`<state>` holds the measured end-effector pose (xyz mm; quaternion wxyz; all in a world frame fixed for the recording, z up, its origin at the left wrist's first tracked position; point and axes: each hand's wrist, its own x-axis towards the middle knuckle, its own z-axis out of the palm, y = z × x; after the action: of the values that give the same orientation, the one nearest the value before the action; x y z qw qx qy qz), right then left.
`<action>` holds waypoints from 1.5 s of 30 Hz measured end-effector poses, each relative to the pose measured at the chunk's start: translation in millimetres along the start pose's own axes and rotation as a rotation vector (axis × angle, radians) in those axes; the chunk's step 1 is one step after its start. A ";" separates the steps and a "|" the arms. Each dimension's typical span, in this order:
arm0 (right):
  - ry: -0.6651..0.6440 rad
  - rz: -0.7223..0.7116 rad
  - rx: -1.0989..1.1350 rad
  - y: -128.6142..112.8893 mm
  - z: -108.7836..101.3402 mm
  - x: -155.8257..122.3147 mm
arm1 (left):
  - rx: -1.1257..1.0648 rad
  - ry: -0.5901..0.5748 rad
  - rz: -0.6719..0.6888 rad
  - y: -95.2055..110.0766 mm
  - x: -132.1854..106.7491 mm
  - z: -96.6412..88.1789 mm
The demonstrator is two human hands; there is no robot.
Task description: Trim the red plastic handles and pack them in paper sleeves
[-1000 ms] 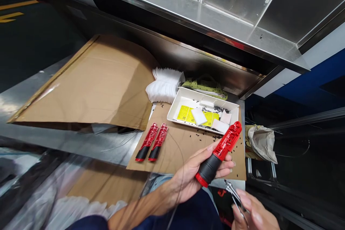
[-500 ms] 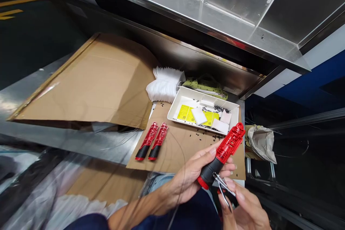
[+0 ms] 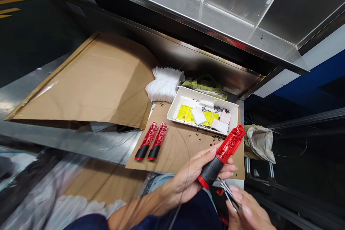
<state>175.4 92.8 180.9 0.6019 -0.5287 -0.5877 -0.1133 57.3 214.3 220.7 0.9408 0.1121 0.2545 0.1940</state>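
Note:
My left hand [image 3: 192, 172] is wrapped round a red and black plastic tool housing [image 3: 229, 147], its moulded ribbed inside facing up and its black grip end tilted down toward me. In my right hand [image 3: 250, 205], the fingers pinch a shiny metal tool with slim arms [image 3: 229, 194]; its exact kind I cannot make out. The tool's tip is just beside the housing's black grip. On the cardboard sheet [image 3: 175, 154] to the left lie two similar housings, a left one [image 3: 147, 141] and a right one [image 3: 158, 141], side by side.
Behind them, a white tray [image 3: 175, 118] holds yellow label sheets, white pads and small black parts. Loose black bits are scattered near it. White stacked sheets [image 3: 164, 84], a green patterned bag [image 3: 205, 85], a large cardboard box [image 3: 94, 82] and a paper-lined bin [image 3: 260, 143] surround the work surface.
My right hand has drawn the metal tool slightly down and right, away from the black grip, and its arms now sit closer together. My left hand and the housing are nearly still.

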 end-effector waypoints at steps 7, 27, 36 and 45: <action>0.013 0.130 -0.026 -10.3 2.4 9.6 | -0.024 -0.011 -0.006 1.6 -0.1 1.0; 0.063 0.168 -0.052 -11.1 6.4 1.6 | 0.026 -0.003 -0.029 -0.2 -1.2 5.0; 0.057 0.201 -0.026 -14.4 5.1 10.5 | -0.083 -0.046 -0.032 -2.0 5.9 1.2; 0.058 0.151 -0.015 -14.3 14.6 7.4 | -0.087 -0.044 -0.028 -1.4 4.0 2.6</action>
<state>158.2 101.7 190.6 0.6216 -0.5727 -0.5273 -0.0874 62.3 214.4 220.7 0.9528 0.0718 0.2264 0.1890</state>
